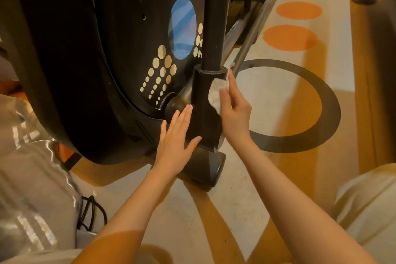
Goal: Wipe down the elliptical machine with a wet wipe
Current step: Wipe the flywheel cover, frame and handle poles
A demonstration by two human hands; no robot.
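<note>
I see my right hand [232, 111] pinching the white wet wipe [217, 93] against the right side of the elliptical machine [85, 49], on the black socket [205, 100] where the upright post [216, 17] enters. My left hand [175, 146] lies flat with straight fingers, holding nothing, just left of that socket on the machine's low housing. A black cable [92, 212] sits on the floor [278, 96] at near left.

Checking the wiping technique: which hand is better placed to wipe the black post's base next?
Right. The right hand already presses the wet wipe on the post base; the left hand lies flat, empty.
</note>
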